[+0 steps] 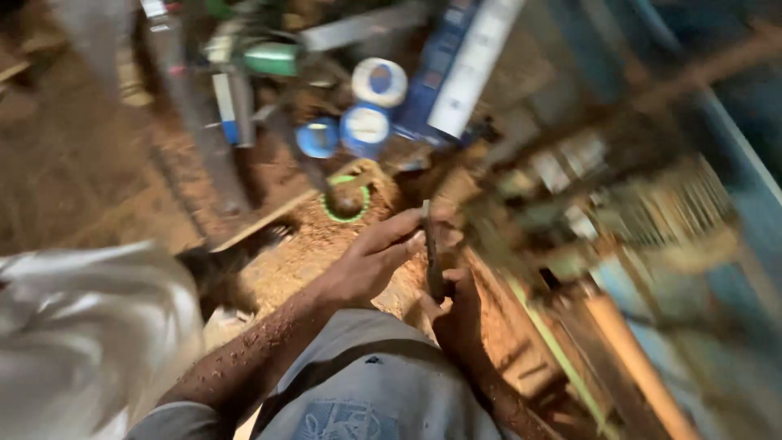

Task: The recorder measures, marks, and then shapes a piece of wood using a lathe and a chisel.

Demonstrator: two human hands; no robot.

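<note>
The view is blurred by motion. My right hand (454, 314) grips the lower end of a thin dark flat tool (430, 248), like a blade or file, held upright over my knee. Fingers of my left hand (376, 259) rest against the upper part of that tool. My forearms are speckled with sawdust. My grey trouser leg (383, 391) fills the bottom centre.
Sawdust covers the ground around a green ring (345, 200). Blue and white round cans (366, 124) and a blue-white box (460, 69) lie beyond. A wooden frame with rods (619, 326) stands to the right. A person in a white shirt (81, 326) sits at left.
</note>
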